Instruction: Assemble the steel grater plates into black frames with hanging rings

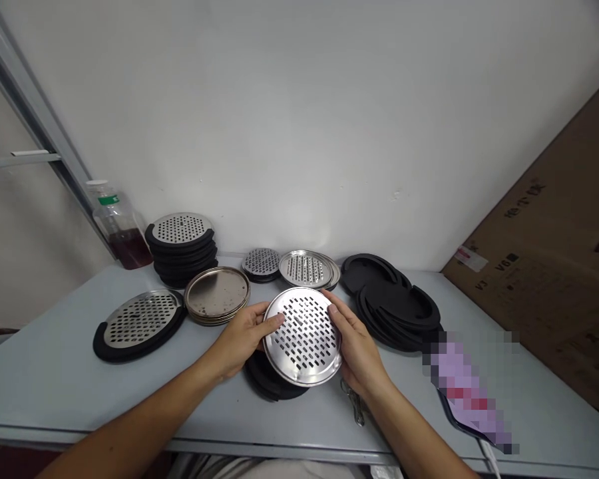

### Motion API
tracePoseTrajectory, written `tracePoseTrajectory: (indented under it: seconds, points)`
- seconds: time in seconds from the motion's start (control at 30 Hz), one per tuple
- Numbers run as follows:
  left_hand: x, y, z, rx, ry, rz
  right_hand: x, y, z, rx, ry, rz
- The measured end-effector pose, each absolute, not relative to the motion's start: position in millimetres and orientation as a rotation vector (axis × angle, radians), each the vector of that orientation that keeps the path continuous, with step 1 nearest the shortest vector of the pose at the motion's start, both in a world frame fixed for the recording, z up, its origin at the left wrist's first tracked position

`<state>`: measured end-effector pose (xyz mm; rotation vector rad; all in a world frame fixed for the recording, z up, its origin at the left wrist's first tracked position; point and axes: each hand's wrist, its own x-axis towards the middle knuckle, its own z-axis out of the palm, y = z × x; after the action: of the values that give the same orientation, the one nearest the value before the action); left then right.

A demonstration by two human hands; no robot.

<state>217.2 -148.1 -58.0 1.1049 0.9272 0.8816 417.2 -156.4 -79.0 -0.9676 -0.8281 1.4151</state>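
Note:
Between my two hands is a round metal grater plate [303, 336], silver, with rows of slotted holes, tilted toward me. My left hand [247, 336] grips its left edge, thumb on top. On its right edge my right hand [354, 339] closes the same way. Below the plate a black ring-shaped holder [269, 382] lies on the table, partly hidden by it. A grater plate seated in a black holder [140, 322] rests to the left. Behind my left hand is a stack of plain metal discs [217, 293].
Along the wall stand a stack of black-rimmed graters [182, 246], small grater plates [261, 261], wider plates [307, 268] and piled black holders [399, 306]. A bottle of dark red liquid [124, 233] is far left. Clips [354, 402], a blurred phone [472, 396] and a cardboard box [544, 266] are right.

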Motion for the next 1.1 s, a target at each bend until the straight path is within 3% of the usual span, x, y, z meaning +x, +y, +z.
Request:
tracePoseTrajectory:
  seconds: [0.63,1.1]
  points:
    - [218.4,-148.9,-60.6,1.071,0.915,0.896,419.7,-156.4,-77.2,-0.993,-0.86,1.416]
    - [214.4,-146.9,-57.7,1.064,0.891,0.927,449.1,-173.9,-57.0,-1.081,-1.918,0.925]
